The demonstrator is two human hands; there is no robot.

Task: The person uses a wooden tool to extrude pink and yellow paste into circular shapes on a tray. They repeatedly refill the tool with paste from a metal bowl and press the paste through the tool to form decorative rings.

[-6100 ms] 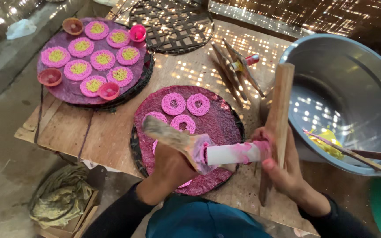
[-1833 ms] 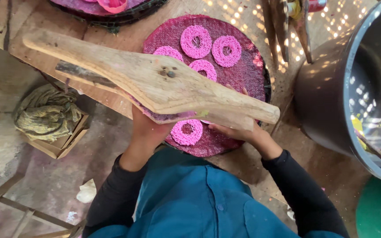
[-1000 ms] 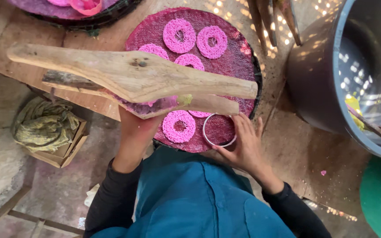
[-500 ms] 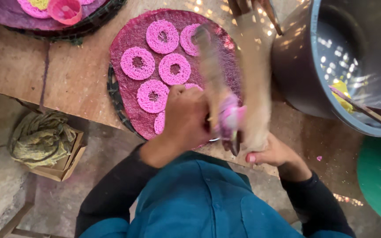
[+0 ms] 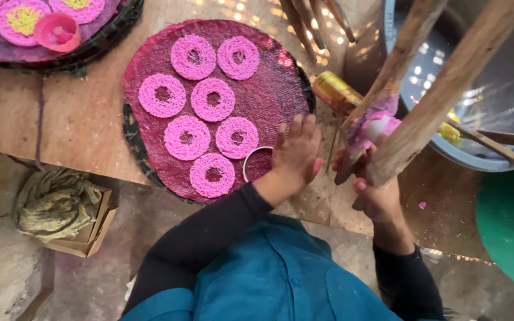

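My left hand (image 5: 295,151) lies flat w/ fingers together on the lower right part of the dark red round mat (image 5: 269,89), just beside a thin metal ring (image 5: 256,164) that sits on the mat's lower edge. My right hand (image 5: 376,190) is closed around the two-armed wooden press (image 5: 423,101), which goes up to the upper right of the frame; pink dough (image 5: 373,125) is pinched between its arms, near my fingers. I judge the press is stiff and rather heavy, so the hold should be low on the arms, close to the dough. The dough looks soft and sticky, prob. slippery. The seven pink noodle rings (image 5: 212,175) on the mat look fragile, not for touching. Free room on the mat is only at its right side and lower left; the table edge is close under the mat at lower centre. The big metal basin (image 5: 495,113) at right and a yellow tin (image 5: 335,92) stand near the press, so little space to swing there
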